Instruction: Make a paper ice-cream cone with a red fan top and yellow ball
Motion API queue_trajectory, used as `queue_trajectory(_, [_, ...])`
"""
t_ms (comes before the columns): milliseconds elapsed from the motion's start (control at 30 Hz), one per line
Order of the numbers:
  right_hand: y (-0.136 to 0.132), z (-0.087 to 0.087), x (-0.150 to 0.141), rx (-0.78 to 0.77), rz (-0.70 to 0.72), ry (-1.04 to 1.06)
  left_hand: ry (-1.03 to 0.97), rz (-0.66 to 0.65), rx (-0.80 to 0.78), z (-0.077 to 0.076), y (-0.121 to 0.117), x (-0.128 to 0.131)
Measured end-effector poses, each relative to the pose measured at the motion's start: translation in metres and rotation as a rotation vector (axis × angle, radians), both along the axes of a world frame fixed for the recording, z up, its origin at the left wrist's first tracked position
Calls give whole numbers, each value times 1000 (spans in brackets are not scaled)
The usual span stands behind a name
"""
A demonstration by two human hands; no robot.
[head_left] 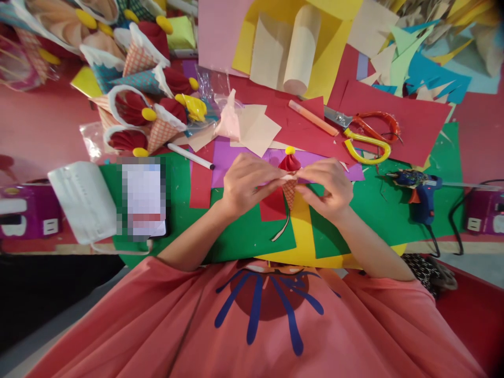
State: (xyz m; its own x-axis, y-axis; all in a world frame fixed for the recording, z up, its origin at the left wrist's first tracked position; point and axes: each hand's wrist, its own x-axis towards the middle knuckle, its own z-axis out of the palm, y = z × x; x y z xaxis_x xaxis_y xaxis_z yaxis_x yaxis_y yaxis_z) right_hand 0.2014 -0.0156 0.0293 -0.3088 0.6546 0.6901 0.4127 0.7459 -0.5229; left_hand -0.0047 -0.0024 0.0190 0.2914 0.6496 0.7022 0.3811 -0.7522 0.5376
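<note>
Between my two hands is a small craft ice cream cone (290,191), with a checked cone below, a pleated red top and a yellow ball at its tip. My left hand (250,181) pinches the pale rim from the left. From the right, my right hand (328,189) pinches the same rim with thumb and fingertips. The cone points down toward me, and a thin dark-and-white strip (280,229) trails below it. Purple sheet (228,157) and green sheet (244,239) lie beneath the hands.
Scissors (366,134) and an orange marker (313,118) lie beyond the hands. At right is a blue glue gun (423,197); at left, a phone (144,199) and a white power bank (84,202). Finished cones (134,105) crowd the back left, paper scraps (417,63) the back right.
</note>
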Motion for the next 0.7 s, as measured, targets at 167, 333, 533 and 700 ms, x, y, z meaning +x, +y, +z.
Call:
queue_trajectory(167, [15, 9, 18, -239, -15, -107, -42, 88, -204, -2, 4, -1])
queue_trajectory(333, [22, 4, 22, -325, 101, -215, -21, 28, -188, -5, 2, 2])
queue_trajectory(533, [22, -2, 19, -294, 113, -208, -3, 11, -129, -8, 2, 5])
queue_trajectory(700, [19, 1, 18, -301, 114, -133, -51, 7, -103, -7, 2, 6])
